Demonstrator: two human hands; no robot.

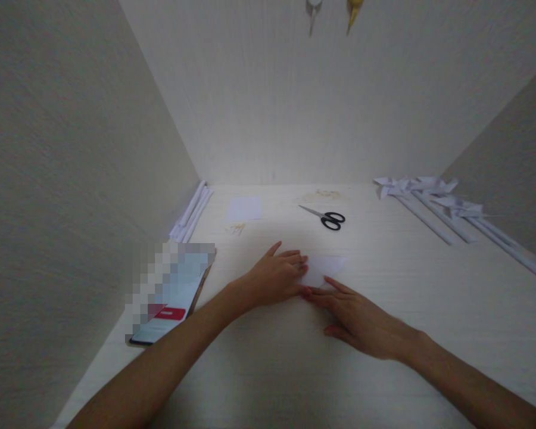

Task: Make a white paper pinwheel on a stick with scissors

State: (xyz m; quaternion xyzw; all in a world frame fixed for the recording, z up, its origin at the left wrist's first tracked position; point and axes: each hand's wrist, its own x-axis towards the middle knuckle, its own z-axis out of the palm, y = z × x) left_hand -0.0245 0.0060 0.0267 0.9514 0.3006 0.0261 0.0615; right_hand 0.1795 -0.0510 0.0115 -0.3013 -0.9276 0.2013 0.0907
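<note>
White surface [268, 369], dim light. Left hand [274, 275] flat, pinning folded paper [324, 269] at centre; right hand [355, 319] fingertips on its near edge, grip flat, nothing held. Risk: paper slides, crease skews. Scissors [327, 217] lie beyond it.

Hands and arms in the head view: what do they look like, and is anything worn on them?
Both forearms are bare as far as the frame shows, with no sleeves in view. The left hand and right hand wear no gloves, and no rings, watch or bracelet can be seen on the fingers or wrists. No markings or cables show.
</note>
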